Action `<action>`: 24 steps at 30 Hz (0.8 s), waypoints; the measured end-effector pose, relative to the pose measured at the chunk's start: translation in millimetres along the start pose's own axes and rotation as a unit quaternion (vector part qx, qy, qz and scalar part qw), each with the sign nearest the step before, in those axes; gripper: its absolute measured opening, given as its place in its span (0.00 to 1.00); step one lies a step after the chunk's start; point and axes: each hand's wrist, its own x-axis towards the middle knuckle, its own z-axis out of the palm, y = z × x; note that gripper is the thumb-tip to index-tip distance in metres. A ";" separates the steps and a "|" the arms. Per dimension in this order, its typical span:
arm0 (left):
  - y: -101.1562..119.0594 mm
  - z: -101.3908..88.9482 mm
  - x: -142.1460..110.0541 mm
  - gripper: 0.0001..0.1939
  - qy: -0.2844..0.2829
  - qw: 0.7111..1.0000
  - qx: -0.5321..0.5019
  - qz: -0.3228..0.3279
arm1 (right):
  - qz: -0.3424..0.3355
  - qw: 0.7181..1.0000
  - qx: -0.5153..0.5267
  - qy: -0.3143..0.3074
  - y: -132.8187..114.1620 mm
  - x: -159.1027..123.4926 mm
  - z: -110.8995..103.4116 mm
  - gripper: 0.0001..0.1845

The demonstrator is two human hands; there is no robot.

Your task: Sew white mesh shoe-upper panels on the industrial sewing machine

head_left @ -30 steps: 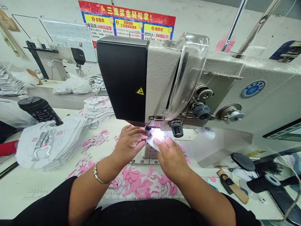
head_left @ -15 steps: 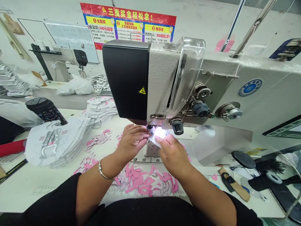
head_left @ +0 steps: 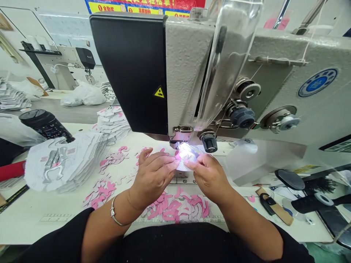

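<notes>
The **white perforated mesh patch** (head_left: 188, 163), with a dark letter-like mark on it, sits directly under the lit needle area, just below the **chrome presser foot** (head_left: 175, 143) of the **cream-grey industrial sewing machine** (head_left: 186, 73). Its far edge tucks in under the foot, and its near edge hangs over the machine bed.

The **left hand** (head_left: 152, 179) comes in from 8 o'clock, its fingers pressed together and its **fingertips** (head_left: 172, 164) pinching the patch's left edge. The **right hand** (head_left: 210, 179) comes in from 4 o'clock, also with its fingers closed, pinching the right edge. The two hands nearly meet, leaving only a narrow gap over the patch. A **silver bangle** (head_left: 113, 212) circles the left wrist.

Above the patch, the **black machine head cover** (head_left: 128, 69) and **clear plastic guard** (head_left: 229, 62) fill 12 o'clock, and the **black round knob** (head_left: 208, 142) hangs just beside the right fingers at 1 o'clock.

At 6 o'clock, **pink-and-white foam scraps** (head_left: 175, 210) lie near the **ruler strip** (head_left: 181, 221) along the **white table's** (head_left: 27, 223) front edge. At 9 o'clock, a **stack of white cut pieces** (head_left: 63, 160) stands well apart from the left hand, with more scraps between them. A **translucent plastic sheet** (head_left: 260, 160) rises at 3 o'clock, well beyond the right hand.
</notes>
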 end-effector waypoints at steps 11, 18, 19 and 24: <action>0.5 -0.5 0.7 0.14 -0.003 1.000 -0.016 -0.011 | 0.003 1.000 0.011 0.012 0.9 -2.0 1.9 0.21; 0.1 -7.5 7.3 0.05 -0.025 0.994 -0.083 -0.069 | 0.012 1.000 -0.004 0.019 -2.2 11.4 -3.9 0.19; -2.9 -9.1 9.7 0.03 -0.035 0.988 -0.110 -0.104 | 0.006 1.000 0.001 0.007 -2.1 15.8 -5.2 0.18; -33.5 -10.5 21.1 0.15 -0.038 0.888 -0.230 -0.397 | -0.060 0.995 0.016 -0.076 -0.4 28.8 -8.9 0.17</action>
